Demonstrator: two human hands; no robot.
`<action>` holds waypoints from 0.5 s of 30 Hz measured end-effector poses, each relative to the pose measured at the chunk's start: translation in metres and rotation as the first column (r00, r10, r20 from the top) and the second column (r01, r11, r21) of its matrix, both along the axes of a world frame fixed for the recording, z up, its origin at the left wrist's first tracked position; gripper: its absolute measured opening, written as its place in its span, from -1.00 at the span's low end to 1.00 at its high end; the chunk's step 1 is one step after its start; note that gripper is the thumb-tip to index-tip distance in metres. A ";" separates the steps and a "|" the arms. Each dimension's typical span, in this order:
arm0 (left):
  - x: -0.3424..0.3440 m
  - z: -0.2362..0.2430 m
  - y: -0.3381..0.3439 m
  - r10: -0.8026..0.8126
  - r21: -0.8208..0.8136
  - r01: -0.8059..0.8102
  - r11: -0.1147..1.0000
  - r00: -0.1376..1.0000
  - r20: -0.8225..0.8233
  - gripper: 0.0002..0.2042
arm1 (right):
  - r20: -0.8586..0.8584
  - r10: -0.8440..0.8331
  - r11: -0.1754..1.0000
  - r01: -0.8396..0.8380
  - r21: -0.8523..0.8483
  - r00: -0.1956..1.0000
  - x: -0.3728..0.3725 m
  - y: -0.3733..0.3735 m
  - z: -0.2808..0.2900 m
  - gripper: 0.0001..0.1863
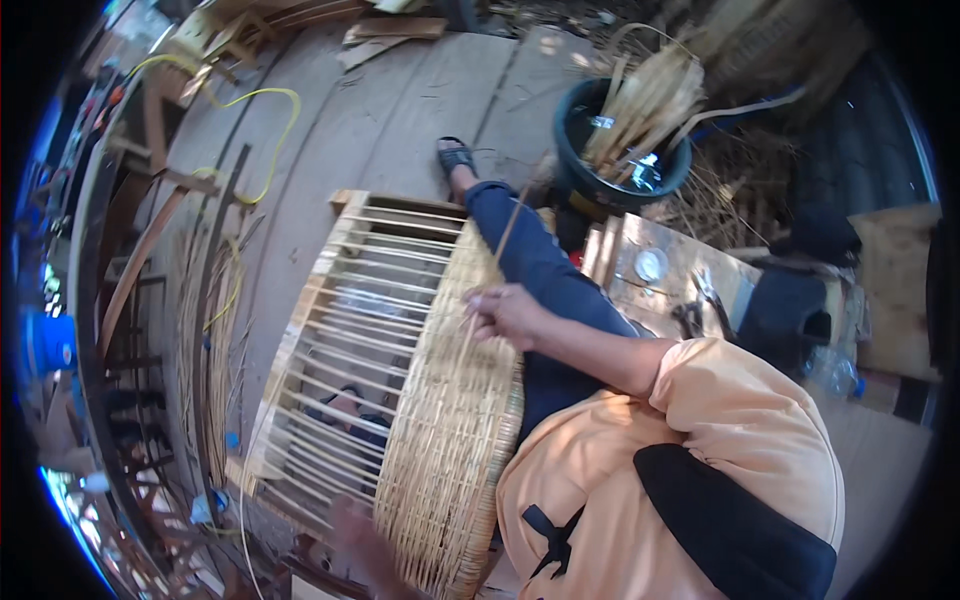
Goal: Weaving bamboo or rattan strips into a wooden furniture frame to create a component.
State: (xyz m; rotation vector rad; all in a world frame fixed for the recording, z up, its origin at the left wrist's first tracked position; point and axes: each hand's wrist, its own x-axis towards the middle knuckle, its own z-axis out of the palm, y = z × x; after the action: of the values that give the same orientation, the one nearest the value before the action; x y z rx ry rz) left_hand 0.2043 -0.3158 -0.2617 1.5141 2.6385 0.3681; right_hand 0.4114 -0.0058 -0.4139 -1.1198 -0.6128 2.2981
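A thin, brownish plant-fibre strand is gripped by the fingers of the right hand, which are drawn together narrowly around it. The strand's upper length is left standing clear of the weave, presumably so that it can be guided without snagging. The left hand is blurred at the near end of the rectangular, pale wooden frame; whether its fingers are spread or closed, or whether anything is held, cannot be told.

Directly beneath the right fingers, the straw-coloured, densely woven fibre panel is carried on the right part of the frame. The left hand is seen beside the panel's lower left edge. Across the frame's left part, spaced pale crosswise strands are left bare, probably kept taut by the left rail so that gaps are preserved between them.

Along the frame's right side, a leg in dark blue trousers is extended; the frame seems to be set close to the body so that the weave is kept within reach. Beyond the frame's far right corner, long pale fibre strips are stood in a round, dark teal tub, perhaps to be soaked.
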 end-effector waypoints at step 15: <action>0.143 -0.099 0.145 -0.023 -0.113 0.123 0.986 0.771 0.636 -0.87 | 0.178 -0.261 0.964 0.247 0.093 0.949 0.171 0.014 0.000 -0.75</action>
State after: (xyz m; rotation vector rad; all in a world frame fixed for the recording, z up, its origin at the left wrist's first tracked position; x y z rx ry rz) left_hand 0.3470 -0.1712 -0.3609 1.1650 2.0145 0.5482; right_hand 0.5822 0.0085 -0.4141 -1.3116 -0.5764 1.9531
